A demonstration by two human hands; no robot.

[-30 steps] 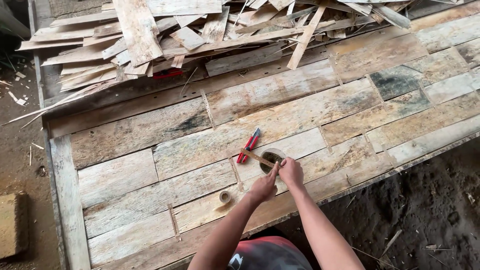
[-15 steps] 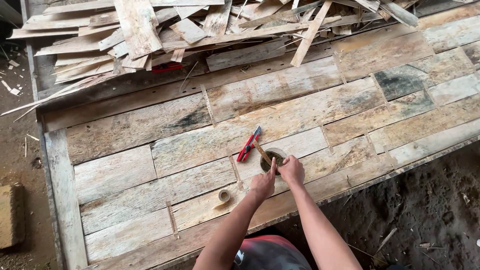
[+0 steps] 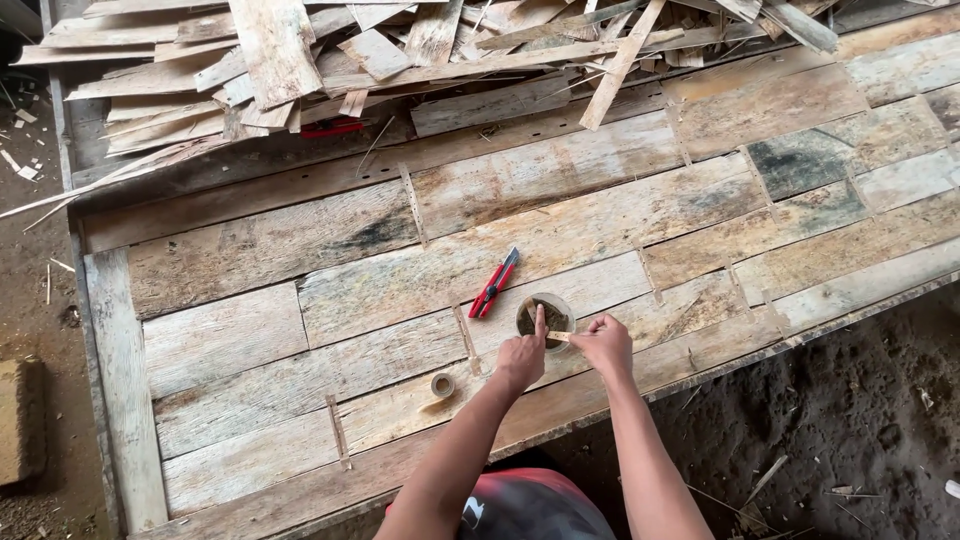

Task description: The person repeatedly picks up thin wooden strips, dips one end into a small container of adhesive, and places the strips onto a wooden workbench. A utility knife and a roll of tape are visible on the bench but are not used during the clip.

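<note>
A: What sits between the hands?

B: A small round container [image 3: 545, 321] on the plank tabletop [image 3: 300, 330], near the table's front edge. The left hand [image 3: 521, 358] is at its near-left rim, forefinger stretched over the opening. The right hand [image 3: 603, 343] is just right of it, fingertips pinched on a short pale strip [image 3: 559, 336].

A: Which way does that strip run?

B: Its long axis lies almost level across the view, one end in the right hand's pinch, the other reaching left over the container's near rim. Whether it touches the rim, I cannot tell.

A: And the left hand, is it gripping?

B: Fingers mostly curled, the forefinger out; whether it clamps anything, I cannot tell.

A: What is in the container?

B: Something dark brown and rough-looking. What kind, I cannot say.

A: Other tools near the container?

B: One red utility knife [image 3: 495, 283], just up and left of it, lying diagonally with its upper end toward the far right. One small roll of tape [image 3: 441, 385] well left of the container, nearer the front edge, lying flat.

A: Counts?

B: One container, one strip, one knife, one roll. Beyond the container, at the table's far side, a heap of wood offcuts [image 3: 400, 50], too many to count.
</note>
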